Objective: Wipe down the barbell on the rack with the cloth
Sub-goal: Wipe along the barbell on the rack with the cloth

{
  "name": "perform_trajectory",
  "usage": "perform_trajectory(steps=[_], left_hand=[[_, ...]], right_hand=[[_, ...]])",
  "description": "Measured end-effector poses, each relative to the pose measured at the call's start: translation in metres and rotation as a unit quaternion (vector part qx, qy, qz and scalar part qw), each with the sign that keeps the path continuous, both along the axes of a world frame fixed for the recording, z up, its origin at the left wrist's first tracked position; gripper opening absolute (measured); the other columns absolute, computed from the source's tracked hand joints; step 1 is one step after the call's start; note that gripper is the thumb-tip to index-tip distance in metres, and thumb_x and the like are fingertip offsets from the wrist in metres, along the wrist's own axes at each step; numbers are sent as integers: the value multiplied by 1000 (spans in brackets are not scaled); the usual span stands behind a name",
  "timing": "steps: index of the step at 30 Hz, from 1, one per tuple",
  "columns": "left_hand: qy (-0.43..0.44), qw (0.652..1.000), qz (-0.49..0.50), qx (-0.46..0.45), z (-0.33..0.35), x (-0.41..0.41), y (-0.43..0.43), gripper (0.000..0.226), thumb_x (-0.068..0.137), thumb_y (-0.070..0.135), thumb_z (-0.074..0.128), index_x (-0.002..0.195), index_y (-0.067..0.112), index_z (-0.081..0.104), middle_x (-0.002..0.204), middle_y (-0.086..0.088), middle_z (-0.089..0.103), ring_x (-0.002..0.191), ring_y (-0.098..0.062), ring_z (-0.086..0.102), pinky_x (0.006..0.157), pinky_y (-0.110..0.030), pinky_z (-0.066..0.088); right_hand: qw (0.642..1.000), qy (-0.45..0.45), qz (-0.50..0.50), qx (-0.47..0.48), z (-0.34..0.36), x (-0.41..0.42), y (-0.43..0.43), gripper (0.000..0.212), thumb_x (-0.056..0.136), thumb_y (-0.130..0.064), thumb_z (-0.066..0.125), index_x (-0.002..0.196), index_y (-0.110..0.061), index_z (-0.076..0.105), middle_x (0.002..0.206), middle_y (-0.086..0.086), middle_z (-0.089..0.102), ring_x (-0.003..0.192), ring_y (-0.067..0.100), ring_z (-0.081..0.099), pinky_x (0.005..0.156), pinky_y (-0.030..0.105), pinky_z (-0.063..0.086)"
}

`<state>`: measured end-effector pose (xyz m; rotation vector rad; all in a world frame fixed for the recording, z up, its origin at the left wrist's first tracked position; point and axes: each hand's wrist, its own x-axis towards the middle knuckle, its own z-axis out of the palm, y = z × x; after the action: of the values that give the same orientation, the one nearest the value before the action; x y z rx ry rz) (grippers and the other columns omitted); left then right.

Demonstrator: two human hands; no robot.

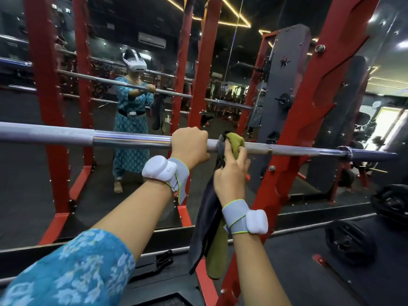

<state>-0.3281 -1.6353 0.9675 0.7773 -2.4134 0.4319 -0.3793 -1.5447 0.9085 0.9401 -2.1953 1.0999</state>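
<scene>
1. Right hand (230, 176), centre of frame: fingers curled round the cloth (235, 139) just below the bar, bunching it.
2. Left hand (190, 145): wrapped over the barbell (123, 139), just left of the cloth and nearly touching it.
3. Likely fault: the cloth is only draped over the bar at one narrow spot. A loose grip would let it slide off, or the wipe would cover only a thin band.
4. Likely fault: the long hanging tail, reaching toward the lower centre, could snag on the red rack upright (326, 69) as the hand travels right.
5. Likely fault: a hard sideways push could roll or shift the bar on its supports. The left hand appears placed to steady it.
6. Cloth: soft, limp and two-toned, olive on one face and dark grey on the other, and folded lengthwise.
7. Barbell: a straight steel shaft crossing mid-frame. It is dull and knurled at far left and under the hands, with a polished smooth band between.
8. Rack: red-painted steel, angular and bolted. Black round weight plates (350, 244) lie at lower right.
</scene>
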Motion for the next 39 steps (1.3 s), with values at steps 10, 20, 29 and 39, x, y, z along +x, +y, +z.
perform_trajectory(steps=[10,20,29,39], left_hand=[[-27,996,6,79,11,-3,-6,21,78,36,59,85,19,49,84,-5,58,73,-26,53,64,-28,39],[-7,997,12,72,7,-7,-8,25,75,37,61,77,18,45,68,0,44,71,-27,54,62,-27,38],[-8,997,26,74,6,-7,-7,22,76,34,61,78,18,46,62,1,40,68,-25,53,61,-27,39],[-3,997,31,66,5,-6,-4,22,75,32,61,77,17,46,60,0,37,65,-25,47,63,-27,41]], right_hand=[[1000,4,1,-23,15,-28,3,66,77,8,45,139,-15,46,141,17,32,117,40,33,102,37,23],[998,52,34,1,9,-11,-6,63,76,2,41,136,-15,50,136,18,38,111,40,37,96,45,34],[998,-7,-45,-39,-2,-28,9,67,75,5,40,140,-12,45,141,21,35,112,43,38,95,47,33],[997,12,-47,-52,10,-61,13,66,76,8,48,137,-16,49,141,19,33,123,41,32,102,33,17]])
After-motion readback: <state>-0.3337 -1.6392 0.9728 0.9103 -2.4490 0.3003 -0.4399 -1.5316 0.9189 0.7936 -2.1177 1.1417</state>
